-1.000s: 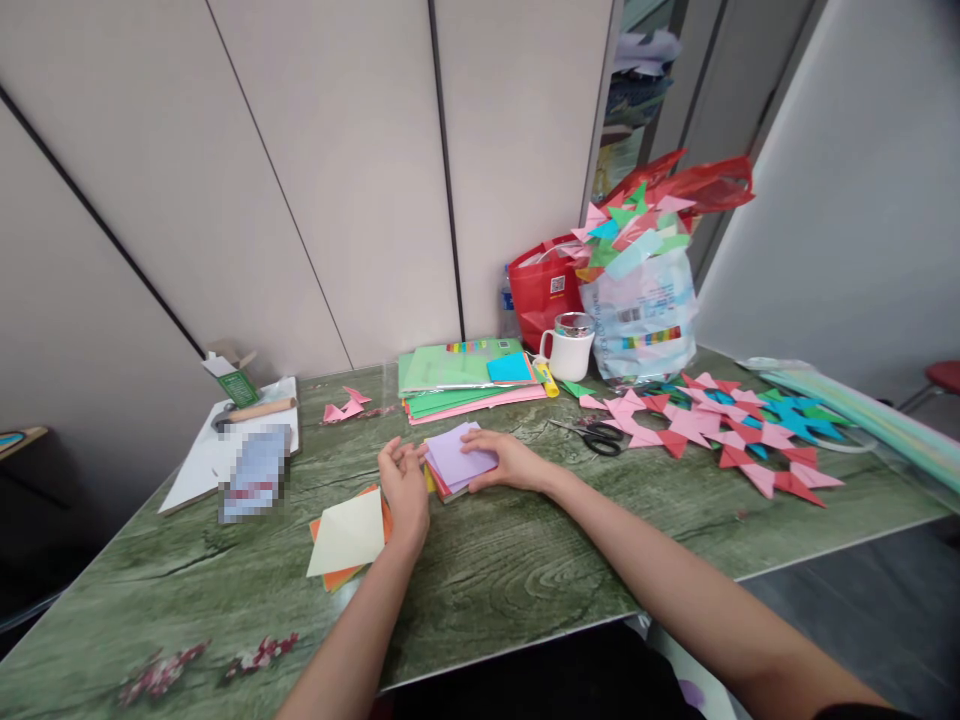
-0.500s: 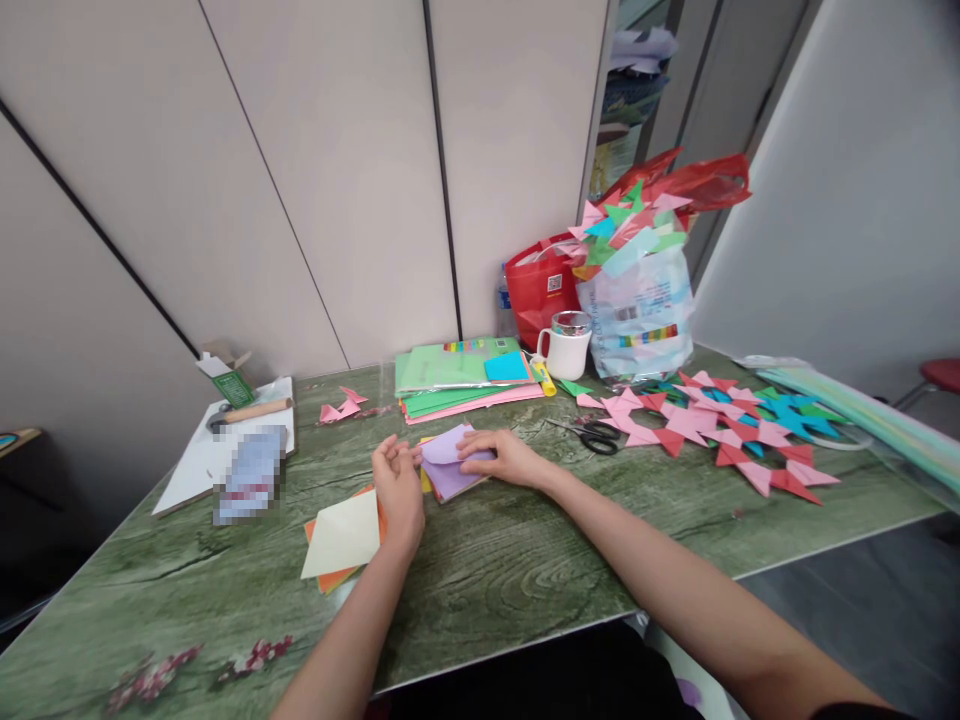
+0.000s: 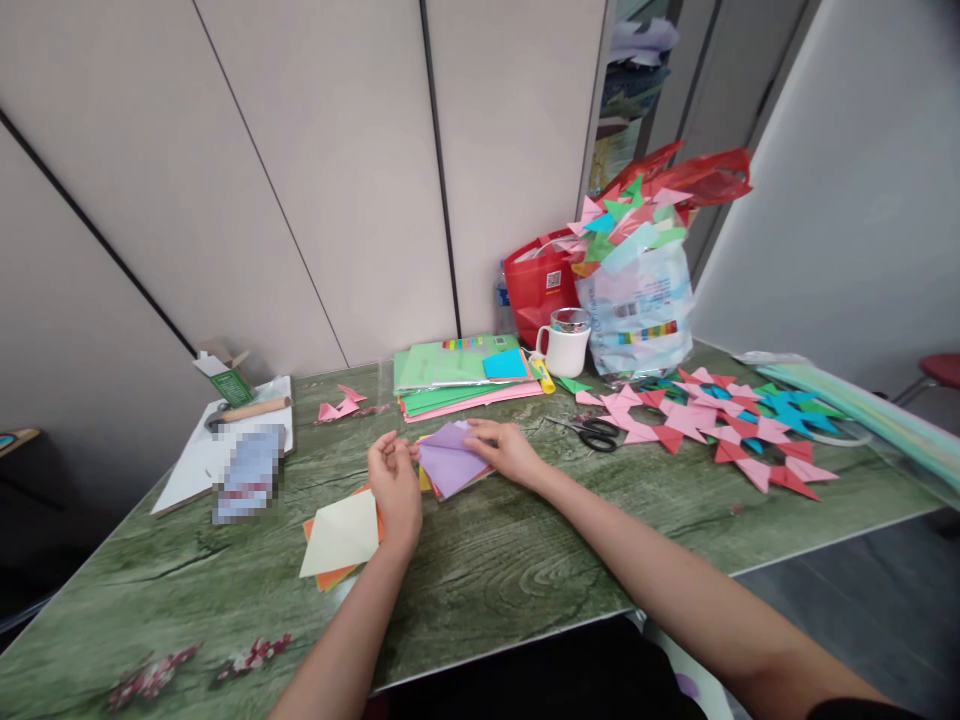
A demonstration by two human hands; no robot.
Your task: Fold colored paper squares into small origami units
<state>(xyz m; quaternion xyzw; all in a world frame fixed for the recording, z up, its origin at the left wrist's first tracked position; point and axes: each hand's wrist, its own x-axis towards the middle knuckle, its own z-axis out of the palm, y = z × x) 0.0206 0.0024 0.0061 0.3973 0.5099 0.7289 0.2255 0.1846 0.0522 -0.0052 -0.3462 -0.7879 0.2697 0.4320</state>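
Observation:
A sheet of purple paper (image 3: 452, 462) lies over a small stack of coloured paper at the table's middle, its upper part bent. My right hand (image 3: 510, 452) has its fingers closed on the upper right edge of that sheet. At the left corner of the sheet, my left hand (image 3: 396, 488) is curled, with thumb and fingertips at the paper's edge. Yellow paper (image 3: 425, 478) peeks out between the left hand and the purple sheet. Close to my left wrist lies a pale cream sheet (image 3: 341, 535) on top of orange and yellow sheets.
Black scissors (image 3: 598, 434) lie right of my hands, beside joined pink, red and blue folded pieces (image 3: 686, 422). Behind are a paper pack (image 3: 457, 370), a glue stick (image 3: 543, 377), a white mug (image 3: 566, 345) and a full plastic bag (image 3: 637, 310). A hammer (image 3: 255, 409) rests on a white board.
My right hand has shifted slightly right and up along the purple paper. The sheet's bent part now lies flatter. My left hand has barely moved.

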